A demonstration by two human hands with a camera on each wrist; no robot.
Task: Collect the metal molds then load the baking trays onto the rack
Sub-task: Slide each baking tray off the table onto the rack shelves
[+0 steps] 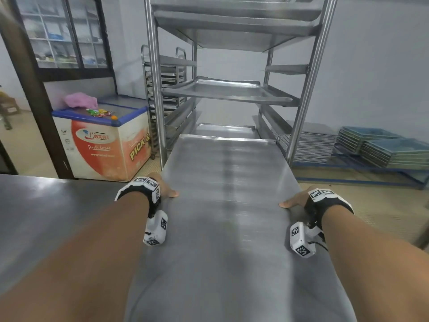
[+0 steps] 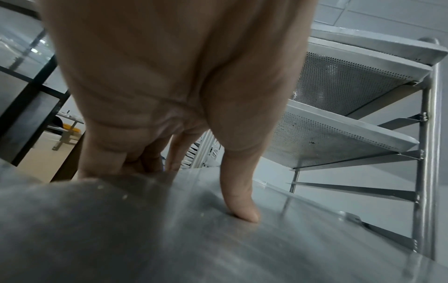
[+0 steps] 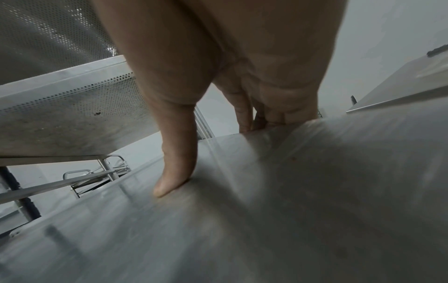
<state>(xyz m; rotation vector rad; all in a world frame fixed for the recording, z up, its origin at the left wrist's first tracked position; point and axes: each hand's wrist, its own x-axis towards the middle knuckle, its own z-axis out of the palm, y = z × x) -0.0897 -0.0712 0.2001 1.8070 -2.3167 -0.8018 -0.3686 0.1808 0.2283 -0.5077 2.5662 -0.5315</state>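
The person held one long metal baking tray (image 1: 227,205) with both hands, one hand on each long side. The left hand (image 1: 166,188) gripped the left edge: its thumb (image 2: 240,201) lay flat on the top surface of the tray, and the other fingers (image 2: 174,153) went down over the edge and under it, so the rim sat between the thumb and the fingers. The right hand (image 1: 294,201) did the same on the right edge, with the thumb (image 3: 174,172) pressed on top and the fingers (image 3: 244,114) curled below the rim. So both hands were closed narrowly on the tray, pinching its edges.

The tray pointed away from the person, and its far end reached the front posts of the steel rack (image 1: 155,89). That far end was near a lower tray (image 1: 222,130) which already sat in the rack. I could not tell if the held tray touched the side rails. Higher in the rack there was another tray (image 1: 227,91) on its rails, and more trays above; from the wrist views their bottoms were perforated.

On the left lay the steel table (image 1: 46,217), just beside the held tray. Behind it stood a chest freezer (image 1: 102,145) with a pink cloth (image 1: 81,99) on top. A second rack (image 1: 167,84) full of trays stood farther back, and stacks of trays (image 1: 308,147) lay on the floor at the right.
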